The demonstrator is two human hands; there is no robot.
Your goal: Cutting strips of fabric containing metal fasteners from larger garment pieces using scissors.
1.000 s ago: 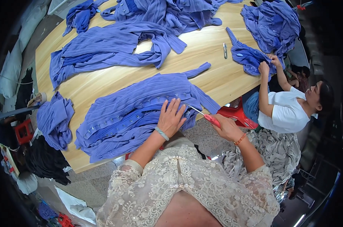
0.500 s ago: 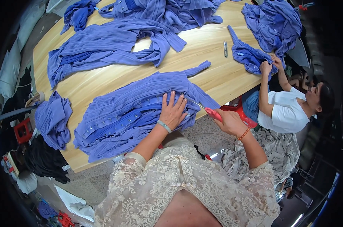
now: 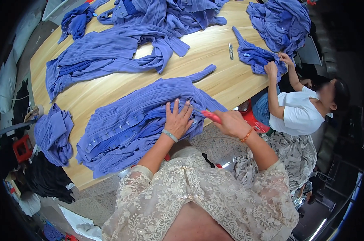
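We see a ribbed periwinkle button-front top (image 3: 139,106) lying lengthwise along the near edge of the pale wooden table (image 3: 208,46), its placket showing a row of small fasteners and one sleeve reaching off toward the right. The person's left hand (image 3: 178,119) rests palm down on it near that end, fingers spread a little and pressing the cloth; a pale bangle (image 3: 170,135) circles the wrist. The right hand (image 3: 232,123), with an orange beaded bracelet (image 3: 246,135), is curled around a red-handled tool (image 3: 211,116) whose thin metal shaft points toward the left fingertips; we cannot tell whether its tip touches the cloth. Farther across the table we find another ribbed top (image 3: 105,50) laid out, and a crumpled periwinkle garment (image 3: 55,134) hangs over the left edge. Metal thread snips (image 3: 231,51) lie apart near the right side, just beside a small periwinkle piece (image 3: 254,56) that a co-worker in a white T-shirt (image 3: 298,112) grips with both hands. Below the co-worker, we see a heap of grey fabric (image 3: 294,154).
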